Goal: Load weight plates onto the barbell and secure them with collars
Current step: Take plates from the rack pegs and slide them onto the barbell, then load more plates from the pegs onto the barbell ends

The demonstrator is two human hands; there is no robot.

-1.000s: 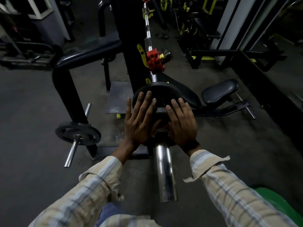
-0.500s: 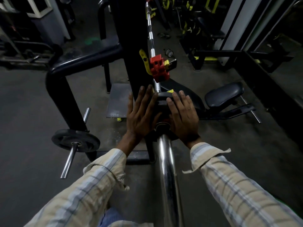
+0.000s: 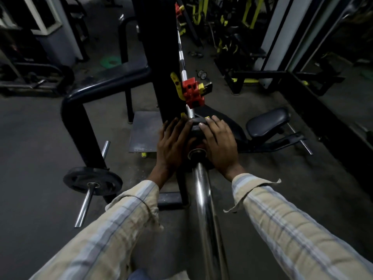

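A chrome barbell sleeve (image 3: 202, 195) runs from the bottom centre away from me. A black weight plate (image 3: 196, 126) sits on it, mostly covered by my hands. My left hand (image 3: 171, 146) lies flat against the plate's left face, fingers spread. My right hand (image 3: 219, 142) presses flat on its right side, fingertips curling over the top rim. Beyond the plate, a red collar (image 3: 192, 94) is clamped on the thin bar shaft beside the black rack upright (image 3: 159, 57).
Another black plate (image 3: 92, 180) hangs on a storage peg at the left of a black curved frame (image 3: 80, 126). A padded seat (image 3: 266, 122) stands to the right. Dark gym machines fill the background. Grey floor lies on both sides.
Both hands have pushed the plate farther along the sleeve towards the rack, and more bare chrome sleeve shows in front of me. My view has moved closer.
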